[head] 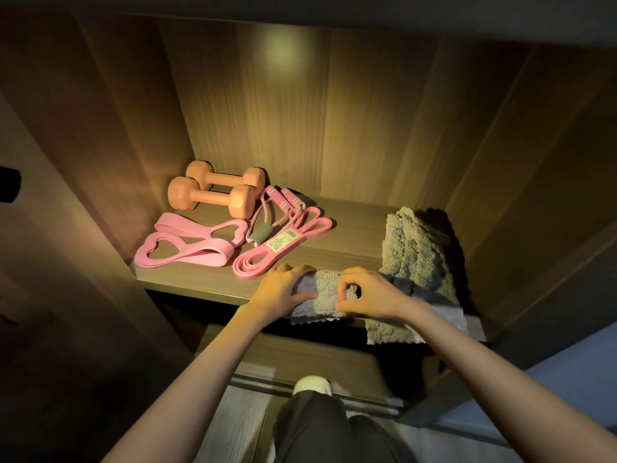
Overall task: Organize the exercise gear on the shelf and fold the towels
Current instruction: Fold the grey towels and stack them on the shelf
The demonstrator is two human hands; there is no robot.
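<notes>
Above a knee [310, 426], the left hand [283, 290] gripped and the right hand [370, 295] pinched the small towel [325, 285], likely soft and limp, best held by its corners.

You are looking into a wood-grain cabinet [110, 128], where a warm light spot [279, 50] is glowing on the back panel [350, 128] above the shelf [350, 228]; pale floor [240, 426] is showing below, the sides lying in shadow.

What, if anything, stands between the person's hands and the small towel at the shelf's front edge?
Nothing visible: the left hand and right hand both grip the small towel. The pink band lies behind and left of it, and the bigger towel lies to its right.
</notes>
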